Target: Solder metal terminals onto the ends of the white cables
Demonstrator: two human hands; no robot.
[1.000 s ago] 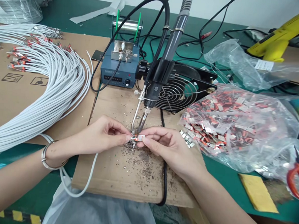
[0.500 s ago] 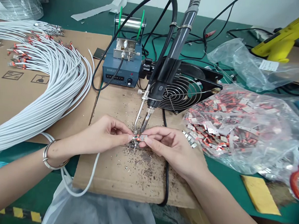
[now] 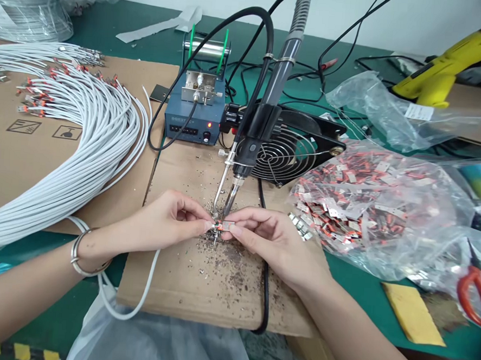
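Note:
Thumb and fingers of my left hand (image 3: 181,220) pinch the end of a white cable (image 3: 149,283), which loops down below the wrist. My right hand (image 3: 265,236) grips a small metal and orange connector (image 3: 228,226) between thumb and fingers. Cable end and connector meet just under the tip of a soldering iron (image 3: 232,196), held in a stand above. A thin metal feed tube (image 3: 223,181) runs beside the iron and ends near the same spot. Whether the tip touches the connector is too small to tell.
Left lies a bundle of white cables (image 3: 105,133). Behind stand a blue soldering unit (image 3: 193,120) and a fan (image 3: 286,153). To the right are a bag of connectors (image 3: 370,193), red-handled scissors (image 3: 476,292) and a yellow pad (image 3: 413,314). Solder debris covers the cardboard (image 3: 169,284).
The red light on the blue unit is now lit. The camera view has shifted slightly; both hands keep their hold, with the connector slightly lower relative to the iron's tip.

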